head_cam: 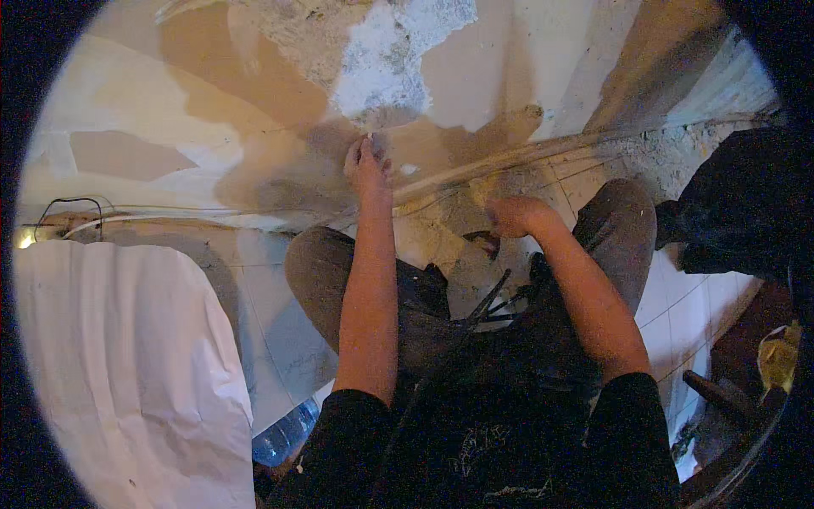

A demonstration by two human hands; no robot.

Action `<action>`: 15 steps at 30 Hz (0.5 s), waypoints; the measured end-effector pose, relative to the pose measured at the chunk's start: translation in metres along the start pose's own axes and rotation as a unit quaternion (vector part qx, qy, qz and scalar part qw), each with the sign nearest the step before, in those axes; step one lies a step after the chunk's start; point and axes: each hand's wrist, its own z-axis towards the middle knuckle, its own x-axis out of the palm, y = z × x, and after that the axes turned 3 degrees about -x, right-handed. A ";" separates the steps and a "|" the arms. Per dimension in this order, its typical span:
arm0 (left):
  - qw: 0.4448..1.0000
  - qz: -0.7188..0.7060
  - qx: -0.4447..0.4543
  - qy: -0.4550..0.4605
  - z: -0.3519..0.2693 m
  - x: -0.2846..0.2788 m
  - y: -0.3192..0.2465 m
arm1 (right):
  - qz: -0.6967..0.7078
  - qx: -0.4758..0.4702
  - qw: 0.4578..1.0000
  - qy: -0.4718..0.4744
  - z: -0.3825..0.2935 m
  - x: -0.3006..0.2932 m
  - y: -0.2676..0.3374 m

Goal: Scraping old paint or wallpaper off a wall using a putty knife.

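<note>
My left hand (369, 162) is raised against the lower part of a patchy, peeling wall (458, 83), fingers bent together near a pale, rough area of bare plaster. Something small and light shows at its fingertips, too small to name. My right hand (514, 215) hangs lower, over the tiled floor (572, 184) between my bent knees. Its fingers are blurred and dim, and whether it holds anything cannot be told. A dark, round-edged thing lies just beneath it, partly in shadow.
Cables (172, 213) run along the wall's foot. A pale sheet-like cover (127, 356) fills the left side, with a clear blue plastic bottle (286, 436) beside it. Dark cloth (738, 203) hangs at the right, above a yellowish object (777, 359). A small light (26, 240) glows far left.
</note>
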 end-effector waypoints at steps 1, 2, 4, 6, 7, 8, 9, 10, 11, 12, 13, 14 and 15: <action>1.000 -0.003 0.002 0.007 -0.001 0.006 0.000 | -0.001 0.005 1.000 -0.006 0.005 0.009 -0.013; 1.000 -0.003 0.004 0.029 -0.004 0.009 0.002 | 0.011 -0.017 0.999 -0.033 0.014 0.028 -0.033; 0.999 -0.001 0.008 0.043 -0.004 0.005 0.005 | 0.024 -0.048 0.997 -0.058 0.015 0.030 -0.031; 0.997 -0.046 0.016 0.055 0.000 0.001 0.008 | 0.005 -0.022 0.999 -0.040 0.012 0.028 -0.026; 0.997 -0.046 0.023 0.050 0.011 -0.011 0.016 | 0.002 -0.031 0.999 -0.042 0.014 0.027 -0.021; 0.994 -0.012 0.091 0.058 0.028 -0.024 0.032 | 0.018 -0.038 0.998 -0.050 0.016 0.029 -0.019; 0.985 0.024 0.157 0.066 0.038 -0.031 0.040 | 0.035 -0.045 0.997 -0.057 0.020 0.032 -0.020; 0.985 0.021 0.152 0.078 0.032 -0.016 0.037 | 0.037 -0.032 0.997 -0.059 0.027 0.044 -0.036; 0.997 -0.033 0.025 0.064 0.015 0.006 0.025 | 0.049 0.001 0.996 -0.076 0.037 0.064 -0.059; 0.991 -0.081 -0.100 0.039 0.001 0.017 0.015 | 0.060 0.025 0.994 -0.089 0.043 0.076 -0.070; 0.991 -0.081 -0.097 0.032 -0.002 0.012 0.007 | 0.060 0.018 0.994 -0.087 0.039 0.068 -0.058; 0.993 -0.073 -0.093 0.013 -0.006 0.008 0.000 | 0.049 -0.002 0.996 -0.071 0.035 0.059 -0.049; 0.994 -0.068 -0.090 -0.002 -0.008 0.007 -0.003 | 0.037 -0.017 0.998 -0.056 0.027 0.045 -0.039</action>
